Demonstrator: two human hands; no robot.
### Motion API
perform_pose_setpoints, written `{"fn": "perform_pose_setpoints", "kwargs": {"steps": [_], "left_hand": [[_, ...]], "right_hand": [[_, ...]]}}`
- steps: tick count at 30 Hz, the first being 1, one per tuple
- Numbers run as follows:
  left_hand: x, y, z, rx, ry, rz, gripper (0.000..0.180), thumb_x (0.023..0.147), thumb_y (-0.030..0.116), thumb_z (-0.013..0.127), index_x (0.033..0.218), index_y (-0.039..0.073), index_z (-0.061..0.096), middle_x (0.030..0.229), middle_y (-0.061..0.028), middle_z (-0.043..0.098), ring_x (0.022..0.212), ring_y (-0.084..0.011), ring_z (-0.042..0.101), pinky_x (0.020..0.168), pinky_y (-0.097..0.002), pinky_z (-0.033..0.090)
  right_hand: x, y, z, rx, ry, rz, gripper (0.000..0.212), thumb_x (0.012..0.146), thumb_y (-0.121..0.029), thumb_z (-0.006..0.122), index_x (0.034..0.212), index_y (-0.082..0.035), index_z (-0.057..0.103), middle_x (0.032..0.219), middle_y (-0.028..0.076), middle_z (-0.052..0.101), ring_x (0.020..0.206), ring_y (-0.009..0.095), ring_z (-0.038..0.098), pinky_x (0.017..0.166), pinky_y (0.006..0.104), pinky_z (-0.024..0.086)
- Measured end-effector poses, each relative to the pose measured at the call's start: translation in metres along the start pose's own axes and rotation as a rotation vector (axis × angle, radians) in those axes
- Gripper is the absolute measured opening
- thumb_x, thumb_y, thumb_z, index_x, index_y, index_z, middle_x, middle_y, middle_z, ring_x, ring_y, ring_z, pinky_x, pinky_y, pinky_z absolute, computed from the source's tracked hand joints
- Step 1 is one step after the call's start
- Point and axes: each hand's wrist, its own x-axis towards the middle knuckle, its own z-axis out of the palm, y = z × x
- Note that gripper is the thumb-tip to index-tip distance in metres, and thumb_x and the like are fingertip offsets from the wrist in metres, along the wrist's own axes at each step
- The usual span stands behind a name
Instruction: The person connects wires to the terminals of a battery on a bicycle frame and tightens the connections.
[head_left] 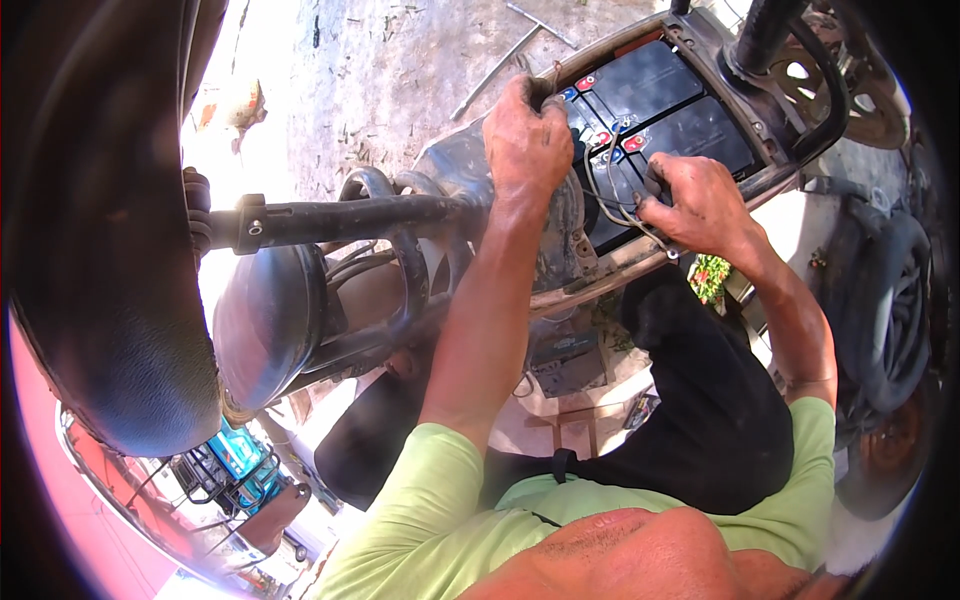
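Several black batteries point(647, 82) sit side by side in an open metal compartment point(775, 150) of a vehicle frame, with red and blue rings around their terminals. My left hand point(530, 140) is closed at the compartment's far left edge. A thin coppery wire end point(557, 70) sticks up beside its fingers, but what they grip is hidden. At the near right side, my right hand point(695, 200) pinches a grey wire point(590, 180) that loops over the batteries. The wire's end, with a ring terminal point(672, 254), hangs below those fingers.
A black padded seat point(120, 300) rises close on the left. A dark metal bar point(350, 218) crosses beside my left forearm, above a rounded lamp-like housing point(265, 320). A T-shaped metal rod point(495, 75) lies on the ground beyond. Black tyres point(900, 300) stand at right.
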Motion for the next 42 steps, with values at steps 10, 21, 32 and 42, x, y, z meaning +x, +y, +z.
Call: {"fn": "perform_pose_setpoints", "kwargs": {"steps": [10,21,32,42], "left_hand": [[0.000,-0.008,0.001,0.000,-0.041,-0.102,0.025,0.094,0.016,0.072,0.113,0.000,0.075,0.101,-0.0174,0.079,0.094,-0.0309,0.076,0.090,-0.0402,0.057],[-0.005,-0.002,-0.001,-0.019,-0.094,-0.031,0.020,0.094,0.015,0.069,0.108,0.002,0.072,0.101,-0.0211,0.078,0.098,-0.0438,0.072,0.091,-0.0501,0.055],[-0.004,0.003,0.001,0.033,-0.093,-0.031,0.024,0.093,0.015,0.071,0.111,0.000,0.075,0.106,-0.0207,0.078,0.101,-0.0350,0.075,0.094,-0.0422,0.056],[-0.013,0.018,-0.009,-0.079,-0.155,0.022,0.023,0.089,0.014,0.073,0.109,0.002,0.074,0.104,-0.0199,0.073,0.098,-0.0395,0.070,0.090,-0.0467,0.054]], "right_hand": [[-0.001,0.006,-0.003,-0.048,-0.041,0.050,0.033,0.083,-0.030,0.073,0.090,0.001,0.066,0.080,0.025,0.069,0.082,0.046,0.069,0.075,0.0537,0.052],[0.002,0.006,-0.005,-0.027,-0.071,0.037,0.031,0.085,-0.026,0.073,0.095,0.002,0.065,0.085,0.027,0.070,0.087,0.048,0.069,0.080,0.0546,0.053],[0.001,0.007,0.000,-0.116,-0.017,0.053,0.034,0.088,-0.030,0.071,0.091,0.002,0.061,0.087,0.025,0.070,0.092,0.048,0.068,0.083,0.0559,0.052],[0.001,0.009,0.002,-0.091,0.026,0.074,0.036,0.090,-0.034,0.068,0.091,0.002,0.062,0.086,0.025,0.070,0.089,0.047,0.069,0.081,0.0554,0.053]]}}
